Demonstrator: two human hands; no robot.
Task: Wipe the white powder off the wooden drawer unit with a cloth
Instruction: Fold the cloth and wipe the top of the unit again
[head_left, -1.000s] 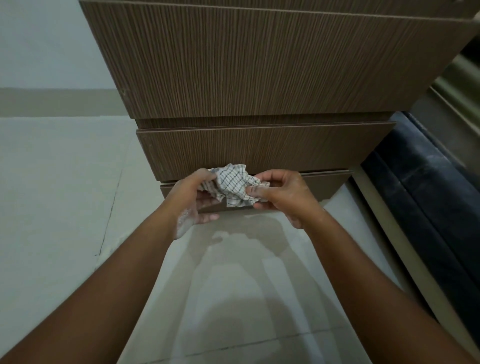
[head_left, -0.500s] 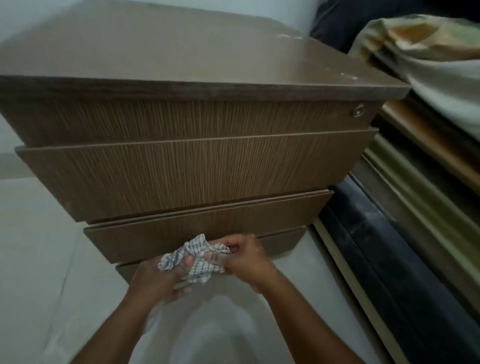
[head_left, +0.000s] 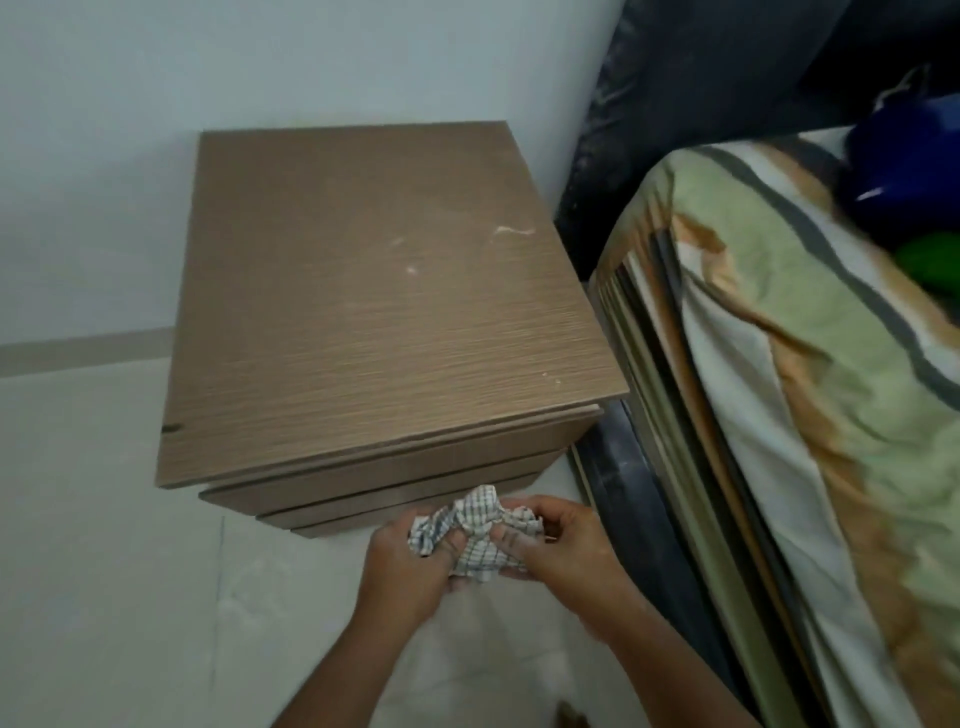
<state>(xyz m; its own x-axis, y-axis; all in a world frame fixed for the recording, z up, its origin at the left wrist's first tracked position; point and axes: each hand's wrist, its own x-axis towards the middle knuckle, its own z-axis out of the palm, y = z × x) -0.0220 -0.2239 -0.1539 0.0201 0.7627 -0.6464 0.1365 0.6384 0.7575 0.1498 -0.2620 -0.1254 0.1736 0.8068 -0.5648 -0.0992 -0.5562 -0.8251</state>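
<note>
The wooden drawer unit (head_left: 363, 332) stands against the wall, seen from above. Faint white powder streaks (head_left: 511, 231) and small specks lie on the right and middle of its top. A crumpled white checked cloth (head_left: 480, 525) is held in front of the lower drawers, clear of the top. My left hand (head_left: 410, 566) grips the cloth's left part from below. My right hand (head_left: 561, 540) pinches its right part. Whitish dust shows on my fingers.
A bed with striped green, cream and orange bedding (head_left: 810, 395) stands close on the right, with a dark frame (head_left: 639, 519) beside the unit. Blue and green objects (head_left: 904, 171) lie on the bed. Pale tiled floor (head_left: 104, 519) stretches left and below.
The view has risen from the drawer fronts to above the unit, showing its top. Both hands keep hold of the cloth and have come up with it.
</note>
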